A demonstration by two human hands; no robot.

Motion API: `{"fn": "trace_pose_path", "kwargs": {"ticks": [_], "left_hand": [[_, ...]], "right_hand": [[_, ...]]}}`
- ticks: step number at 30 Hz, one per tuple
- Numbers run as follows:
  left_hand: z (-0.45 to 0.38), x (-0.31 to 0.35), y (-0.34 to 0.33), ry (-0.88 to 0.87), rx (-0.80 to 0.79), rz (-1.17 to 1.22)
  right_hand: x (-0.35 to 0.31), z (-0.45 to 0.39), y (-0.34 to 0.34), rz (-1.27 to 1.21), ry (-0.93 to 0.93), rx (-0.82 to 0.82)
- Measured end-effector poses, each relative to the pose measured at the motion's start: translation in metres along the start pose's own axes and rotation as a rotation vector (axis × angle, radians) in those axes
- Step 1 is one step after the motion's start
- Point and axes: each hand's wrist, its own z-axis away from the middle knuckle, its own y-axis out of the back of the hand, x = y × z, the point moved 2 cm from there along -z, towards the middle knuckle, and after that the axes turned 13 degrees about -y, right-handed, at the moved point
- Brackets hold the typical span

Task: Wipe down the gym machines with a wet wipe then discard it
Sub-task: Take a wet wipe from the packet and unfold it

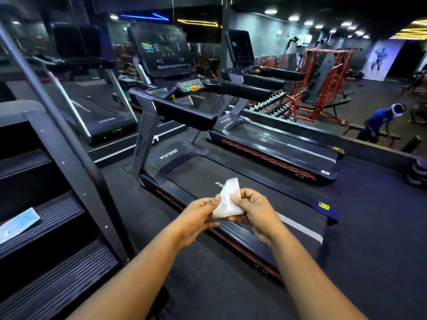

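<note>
Head view: both hands hold a folded white wet wipe point(227, 199) in the air over the near treadmill point(231, 172)

Left hand point(198, 218) pinches the wipe's left edge with thumb and fingers, and the right hand point(256, 211) pinches the right edge, so the wipe sits between them above the belt, well short of the handrail point(184, 114) and console point(161, 49). It looks thin, limp and very light, probably damp and a little slick, and likely to tear if pulled hard from both sides. Opening it out by the corners, then bunching it flat under the fingers, seems the best hold for rubbing the rails. A packet point(17, 224) lies on the step machine point(69, 158) to the left
</note>
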Motion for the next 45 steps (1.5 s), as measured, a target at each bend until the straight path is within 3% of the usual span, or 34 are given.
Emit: {"fn": "trace_pose_path", "kwargs": {"ticks": [5,9,20,31,40,45], "left_hand": [[-0.051,0.002,-0.009,-0.075,0.159,0.065],[-0.09,0.013,0.002,-0.153,0.194,0.005],[-0.236,0.068,0.09,-0.348,0.134,-0.078],[-0.368,0.083,0.156,-0.205,0.144,0.107],[-0.483,0.094,0.191,-0.362,0.108,-0.163],[-0.546,0.104,0.206,-0.413,0.048,-0.294]], "right_hand": [[-0.014,-0.043,0.032,0.027,-0.029,0.041],[-0.031,-0.082,0.04,0.039,-0.015,0.057],[-0.131,-0.228,0.02,0.11,0.208,0.007],[-0.184,-0.363,0.006,0.245,0.268,0.086],[-0.238,-0.468,0.034,0.29,0.218,-0.111],[-0.261,-0.532,0.029,0.587,0.217,-0.13]]}}
